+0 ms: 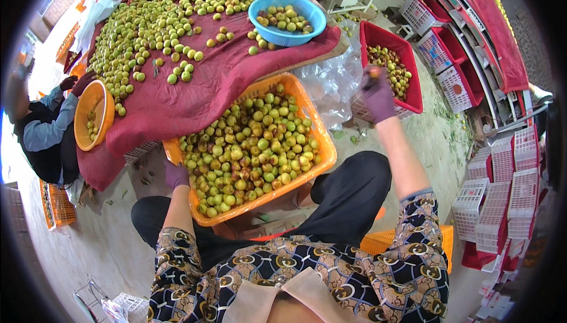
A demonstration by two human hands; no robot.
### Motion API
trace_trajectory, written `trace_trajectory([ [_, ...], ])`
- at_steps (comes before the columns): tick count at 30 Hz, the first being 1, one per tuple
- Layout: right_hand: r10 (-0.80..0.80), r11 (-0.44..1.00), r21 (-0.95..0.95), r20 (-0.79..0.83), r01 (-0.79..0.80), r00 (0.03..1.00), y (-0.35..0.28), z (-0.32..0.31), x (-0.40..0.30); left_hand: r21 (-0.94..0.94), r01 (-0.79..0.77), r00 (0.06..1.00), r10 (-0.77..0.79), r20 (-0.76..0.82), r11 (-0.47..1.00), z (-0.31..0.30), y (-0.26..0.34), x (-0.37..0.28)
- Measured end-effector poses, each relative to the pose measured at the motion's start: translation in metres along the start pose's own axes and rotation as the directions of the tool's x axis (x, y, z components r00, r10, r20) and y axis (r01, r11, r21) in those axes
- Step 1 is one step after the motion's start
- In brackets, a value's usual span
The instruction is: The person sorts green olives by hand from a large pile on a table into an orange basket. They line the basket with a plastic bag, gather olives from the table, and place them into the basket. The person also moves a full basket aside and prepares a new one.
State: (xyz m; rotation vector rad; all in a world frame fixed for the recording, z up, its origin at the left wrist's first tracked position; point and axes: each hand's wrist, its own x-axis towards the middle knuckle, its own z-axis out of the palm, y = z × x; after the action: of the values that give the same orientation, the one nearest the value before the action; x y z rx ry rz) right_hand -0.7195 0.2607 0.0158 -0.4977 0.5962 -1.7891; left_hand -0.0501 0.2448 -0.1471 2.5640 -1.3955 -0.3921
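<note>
Between my knees rests an orange plastic crate [266,208], tilted and heaped with green-and-brown jujubes [248,150]. My left hand [176,174], in a purple glove, grips its left rim; the fingertips are hidden. Off to the right, my right hand [379,97] wears a matching glove and is blurred. A reddish jujube [374,72] shows at its fingers. That hand is over the near left side of a crate with a red liner [412,86], which contains smaller, browner jujubes [390,68].
A maroon cloth [155,119] covers the table ahead, spread with jujubes. On it stands a blue basin [288,39]. At left, a person [48,119] sits by an orange basket [86,135]. Clear plastic [332,88] lies beside my crate. Stacked white crates [494,203] stand at right.
</note>
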Motion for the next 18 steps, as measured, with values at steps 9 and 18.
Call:
trace_trajectory([
  [9, 0.449, 0.862, -0.088, -0.324, -0.499, 0.833, 0.1, 0.054, 0.158, 0.07, 0.037, 0.999, -0.034, -0.038, 0.997, -0.01, -0.014, -0.008],
  [18, 0.407, 0.876, 0.004, -0.543, -0.483, 0.734, 0.169, 0.051, 0.254, -0.04, 0.035, 0.999, -0.034, 0.026, 0.999, -0.011, -0.001, -0.013],
])
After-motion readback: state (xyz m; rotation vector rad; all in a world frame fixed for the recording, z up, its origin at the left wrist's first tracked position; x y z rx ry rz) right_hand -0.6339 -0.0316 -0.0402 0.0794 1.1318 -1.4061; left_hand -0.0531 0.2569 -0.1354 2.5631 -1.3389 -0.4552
